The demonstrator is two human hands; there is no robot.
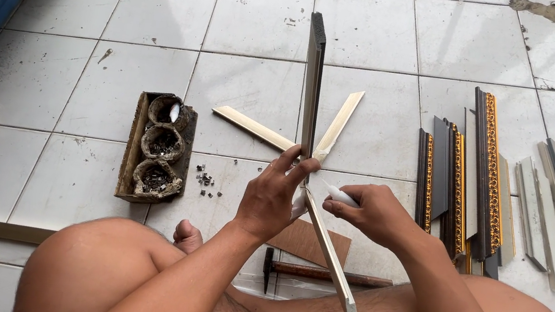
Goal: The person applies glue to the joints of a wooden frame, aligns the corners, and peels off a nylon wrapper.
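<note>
The person sits on the tiled floor (261, 21) with both knees in the lower part of the frame. At frame centre the left hand (271, 195) pinches two mitred frame moulding strips where their cut ends meet: fingers and thumb are pressed together around the joint. One strip, the dark moulding (313, 81), rises toward the upper centre; the other, the pale moulding (331, 259), runs down toward the lower right. The right hand (375, 211) is closed around a small white tube (339, 195), with its tip aimed at the joint.

Handling judgement:
- The strips appear long, thin, stiff and light; the free ends will swing easily if the grip slackens
- The best hold appears to be close to the mitre, where the left hand already clamps, keeping both faces aligned
- The mitre tips look thin and liable to chip
- Any wet adhesive at the joint would likely make it slippery

Surroundings: two loose cream strips (252, 127) lie on the tiles just behind the joint. A wooden tray (155, 149) with three bowls of small fasteners sits left of centre. A row of gold-trimmed mouldings (487, 173) lies at the right. A hammer (326, 274) and a brown board (309, 241) lie between the legs
</note>
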